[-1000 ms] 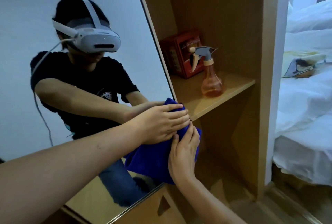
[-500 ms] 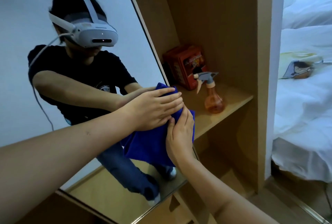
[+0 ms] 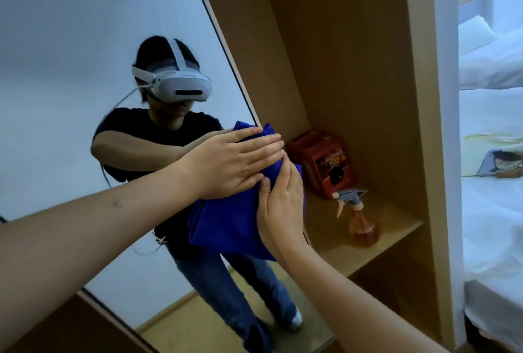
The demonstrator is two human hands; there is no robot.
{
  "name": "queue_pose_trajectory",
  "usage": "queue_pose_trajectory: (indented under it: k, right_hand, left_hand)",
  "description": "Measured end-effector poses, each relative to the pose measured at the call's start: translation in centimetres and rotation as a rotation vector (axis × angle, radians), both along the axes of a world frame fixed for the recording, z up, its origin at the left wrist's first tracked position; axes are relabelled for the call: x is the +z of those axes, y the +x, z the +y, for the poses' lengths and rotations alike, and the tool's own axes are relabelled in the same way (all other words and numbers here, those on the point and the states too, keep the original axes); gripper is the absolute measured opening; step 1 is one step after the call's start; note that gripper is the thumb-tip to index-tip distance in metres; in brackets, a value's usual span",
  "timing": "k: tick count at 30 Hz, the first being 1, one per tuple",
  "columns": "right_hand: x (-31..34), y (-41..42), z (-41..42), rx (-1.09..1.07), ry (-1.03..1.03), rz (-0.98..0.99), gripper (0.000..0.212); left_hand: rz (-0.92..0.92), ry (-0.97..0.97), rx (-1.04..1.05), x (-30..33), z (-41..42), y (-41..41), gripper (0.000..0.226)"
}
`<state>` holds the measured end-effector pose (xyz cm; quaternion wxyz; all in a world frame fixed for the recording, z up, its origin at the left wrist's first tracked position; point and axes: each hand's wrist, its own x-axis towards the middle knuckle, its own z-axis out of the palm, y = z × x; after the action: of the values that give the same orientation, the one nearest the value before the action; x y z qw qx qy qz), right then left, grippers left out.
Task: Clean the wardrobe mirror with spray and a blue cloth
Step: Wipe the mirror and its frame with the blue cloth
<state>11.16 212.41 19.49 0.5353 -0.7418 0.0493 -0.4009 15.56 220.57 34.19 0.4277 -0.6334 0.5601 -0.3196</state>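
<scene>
Both hands press a blue cloth against the wardrobe mirror.

The left hand lies flat with fingers spread over the cloth's top; the right hand flattens its right edge. The orange spray bottle stands on the shelf, beside a red box.

The cloth under the hands is deep, plain blue. On the pale wooden shelf to the right, the spray bottle is see-through orange with a grey trigger head and a cream collar. Farther back stands a red box with dark and orange print. The mirror reflects a pale bluish-white wall, a black T-shirt, blue jeans and a white headset. The bedding at far right is white, with a cartoon patch in brown and yellow.
</scene>
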Motion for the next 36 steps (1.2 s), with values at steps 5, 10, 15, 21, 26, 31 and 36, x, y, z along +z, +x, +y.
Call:
queue_pose_trajectory:
  k: [5,10,15,21,26,31,36]
  right_hand:
    - [5.5,0.4,-0.5,0.002,-0.037,-0.041,0.055]
    - [10.6,1.0,-0.9,-0.020,-0.098,-0.081,0.054]
    - [15.6,1.7,-1.4,-0.040,-0.154,-0.128,0.054]
    - [21.1,2.6,-1.6,-0.079,-0.204,-0.164,0.053]
    - [25.2,3.1,-1.9,-0.087,-0.225,-0.207,0.051]
    - [29.3,3.3,-2.5,-0.058,-0.261,-0.236,0.051]
    - [33.9,3.4,-3.2,-0.060,-0.282,-0.276,0.047]
  left_hand:
    - [-0.062,-0.002,0.037,5.5,-0.3,-0.2,0.055]
    - [-0.132,-0.010,0.056,10.7,-0.4,-0.2,0.056]
    - [-0.155,-0.052,0.069,15.6,-0.4,-0.3,0.055]
    - [-0.189,-0.072,0.106,21.2,-0.7,-0.5,0.056]
    - [-0.235,-0.086,0.125,25.3,-0.7,-0.7,0.055]
    - [-0.268,-0.102,0.143,29.4,-0.9,-0.6,0.056]
    - [-0.292,-0.132,0.215,33.6,-1.2,-0.8,0.066]
